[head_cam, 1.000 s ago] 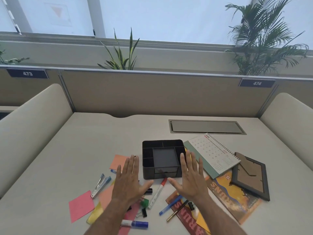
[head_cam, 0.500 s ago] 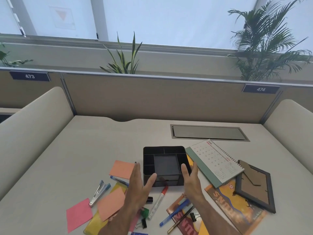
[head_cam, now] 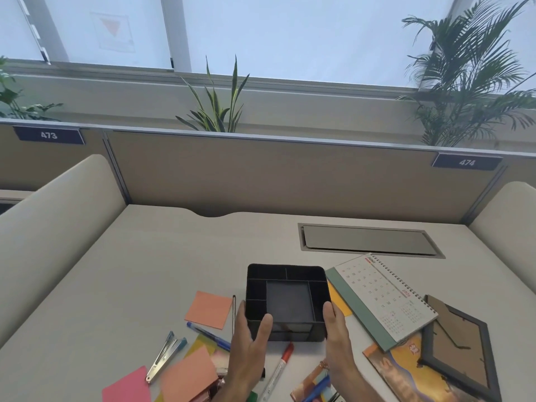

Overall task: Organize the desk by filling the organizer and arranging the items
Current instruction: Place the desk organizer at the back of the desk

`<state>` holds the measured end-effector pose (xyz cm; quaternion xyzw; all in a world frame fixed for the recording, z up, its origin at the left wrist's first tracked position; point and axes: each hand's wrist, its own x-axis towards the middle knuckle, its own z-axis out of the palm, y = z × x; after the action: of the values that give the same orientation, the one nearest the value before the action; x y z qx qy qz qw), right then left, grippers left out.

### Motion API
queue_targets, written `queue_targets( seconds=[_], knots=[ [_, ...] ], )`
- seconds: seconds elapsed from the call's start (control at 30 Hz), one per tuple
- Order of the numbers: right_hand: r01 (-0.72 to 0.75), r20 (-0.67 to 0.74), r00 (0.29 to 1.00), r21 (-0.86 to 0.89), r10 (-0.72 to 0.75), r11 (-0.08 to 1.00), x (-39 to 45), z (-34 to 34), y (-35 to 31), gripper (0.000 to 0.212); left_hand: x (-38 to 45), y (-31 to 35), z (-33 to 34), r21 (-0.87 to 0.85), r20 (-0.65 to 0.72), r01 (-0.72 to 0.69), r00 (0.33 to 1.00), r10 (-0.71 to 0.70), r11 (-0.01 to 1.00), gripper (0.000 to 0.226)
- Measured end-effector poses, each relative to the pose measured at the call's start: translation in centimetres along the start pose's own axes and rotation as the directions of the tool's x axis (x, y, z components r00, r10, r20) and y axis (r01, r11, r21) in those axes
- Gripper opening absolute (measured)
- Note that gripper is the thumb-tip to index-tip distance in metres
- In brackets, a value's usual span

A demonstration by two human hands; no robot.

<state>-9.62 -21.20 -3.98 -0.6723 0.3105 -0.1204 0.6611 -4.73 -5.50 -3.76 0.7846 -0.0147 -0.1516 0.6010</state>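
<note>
Now I have both hands on the black organizer (head_cam: 287, 303) at the desk's (head_cam: 162, 256) near centre: left hand (head_cam: 249, 340) clamped on its left wall, right hand (head_cam: 336, 332) on its right, likely to reposition it squarely before filling.

desk (head_cam: 145, 271) | on it: organizer (head_cam: 287, 300), calendar (head_cam: 383, 297), sticky notes (head_cam: 208, 309) (several colours), stapler (head_cam: 165, 355)

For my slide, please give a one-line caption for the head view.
Both hands, left and right, grip the empty black organizer amid scattered stationery on the desk.
</note>
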Motion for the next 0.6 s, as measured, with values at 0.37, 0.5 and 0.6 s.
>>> queue_targets(
  seconds=[0.37, 0.5, 0.6],
  knots=[
    [0.091, 0.085, 0.992, 0.038, -0.094, 0.995, 7.3, 3.2, -7.1, 0.102, 9.2, 5.6, -1.5, -0.054, -0.074, -0.110, 0.992, 0.106, 0.992, 0.120],
    [0.111, 0.090, 0.989, 0.068, -0.117, 0.992, 11.7, 4.8, -9.2, 0.105, 13.8, 7.6, -1.7, -0.079, -0.094, -0.145, 0.986, 0.138, 0.986, 0.107],
    [0.111, 0.088, 0.989, 0.087, -0.119, 0.990, 14.7, 5.9, -9.8, 0.094, 16.9, 8.5, -1.5, -0.093, -0.088, -0.156, 0.985, 0.148, 0.983, 0.084]
  ],
)
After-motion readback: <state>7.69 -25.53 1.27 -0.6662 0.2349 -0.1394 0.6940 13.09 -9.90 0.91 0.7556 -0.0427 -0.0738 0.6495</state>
